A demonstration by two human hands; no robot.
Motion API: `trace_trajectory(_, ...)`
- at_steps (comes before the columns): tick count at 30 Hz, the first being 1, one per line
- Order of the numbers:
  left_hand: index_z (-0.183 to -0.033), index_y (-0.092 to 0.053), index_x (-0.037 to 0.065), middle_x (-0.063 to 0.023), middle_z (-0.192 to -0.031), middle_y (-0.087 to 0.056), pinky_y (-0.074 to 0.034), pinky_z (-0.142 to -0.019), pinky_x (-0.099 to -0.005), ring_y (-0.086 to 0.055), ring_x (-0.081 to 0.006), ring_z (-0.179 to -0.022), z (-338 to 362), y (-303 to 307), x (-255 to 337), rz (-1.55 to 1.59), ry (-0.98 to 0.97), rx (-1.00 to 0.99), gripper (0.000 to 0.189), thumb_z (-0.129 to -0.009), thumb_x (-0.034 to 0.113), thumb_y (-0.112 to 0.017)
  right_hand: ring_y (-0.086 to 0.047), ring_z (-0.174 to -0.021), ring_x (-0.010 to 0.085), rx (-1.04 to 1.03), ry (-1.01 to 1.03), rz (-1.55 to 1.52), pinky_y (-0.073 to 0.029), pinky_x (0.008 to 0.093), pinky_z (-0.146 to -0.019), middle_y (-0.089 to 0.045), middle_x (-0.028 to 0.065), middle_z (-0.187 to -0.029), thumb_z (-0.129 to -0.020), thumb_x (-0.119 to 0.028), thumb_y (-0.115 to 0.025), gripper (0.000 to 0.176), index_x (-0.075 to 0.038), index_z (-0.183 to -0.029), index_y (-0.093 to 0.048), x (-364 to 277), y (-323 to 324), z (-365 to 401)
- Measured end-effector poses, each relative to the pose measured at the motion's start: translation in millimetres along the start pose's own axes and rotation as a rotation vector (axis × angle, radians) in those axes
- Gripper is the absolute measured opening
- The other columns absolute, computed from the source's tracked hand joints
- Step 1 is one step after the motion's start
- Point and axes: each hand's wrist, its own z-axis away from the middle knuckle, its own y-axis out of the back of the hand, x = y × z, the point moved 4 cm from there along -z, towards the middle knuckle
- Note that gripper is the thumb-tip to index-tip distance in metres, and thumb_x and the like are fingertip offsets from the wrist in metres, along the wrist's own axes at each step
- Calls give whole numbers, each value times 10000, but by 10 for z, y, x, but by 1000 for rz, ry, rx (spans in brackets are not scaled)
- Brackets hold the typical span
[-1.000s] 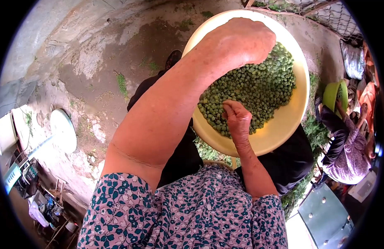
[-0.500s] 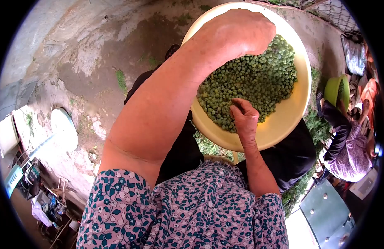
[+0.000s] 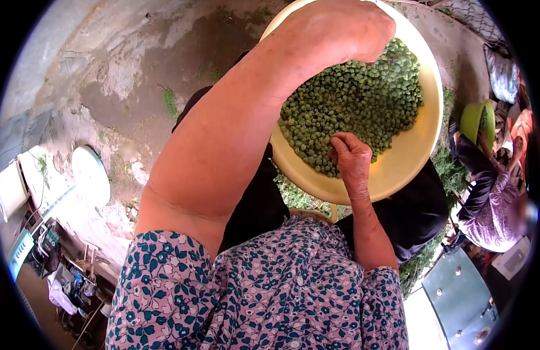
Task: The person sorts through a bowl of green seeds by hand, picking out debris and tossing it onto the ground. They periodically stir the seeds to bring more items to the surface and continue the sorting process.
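Observation:
A large pale yellow basin (image 3: 418, 151) rests over my lap, with a broad heap of small green berry-like pieces (image 3: 351, 102) inside. My left hand (image 3: 369, 29) hangs over the far part of the basin, back upward, its fingertips hidden beneath it. Over the near edge of the heap is my right hand (image 3: 352, 158), thumb and forefinger pressed together in a pinch. Anything between those fingertips is too small to make out.
At the right, another person (image 3: 491, 204) sits by a green bowl (image 3: 471, 122). A round white lid-like object (image 3: 91, 176) stands at the left, above assorted clutter (image 3: 65, 280). A greenish panel (image 3: 459, 291) lies lower right, and wire mesh (image 3: 477, 23) is at the top right.
The basin appears slightly higher and farther right in view. My left hand has shifted up and right. My right hand's thumb and forefinger have come together.

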Motion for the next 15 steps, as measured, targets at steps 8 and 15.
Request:
trace_trajectory(8,-759,-606,-38,-169,-716,-616,-484,-566,-374,-604,-255,-651,-28,-23,-2,-8,-11,-19,179,-809,106,-511,-608,-612,105,22,-33,-134,-471,225,-520,-621,52,-695,-863,-37,-532,127,28,-948,-600,9,-21,-1)
trace_trajectory(15,-802,-583,-39,-174,-748,-614,-487,-591,-380,-600,-275,-679,-36,-25,4,-7,67,-152,185,-840,114,-486,-621,-569,178,-78,-243,-416,-525,276,-550,-622,104,-709,-864,-50,-510,132,40,-939,-571,124,-10,28)
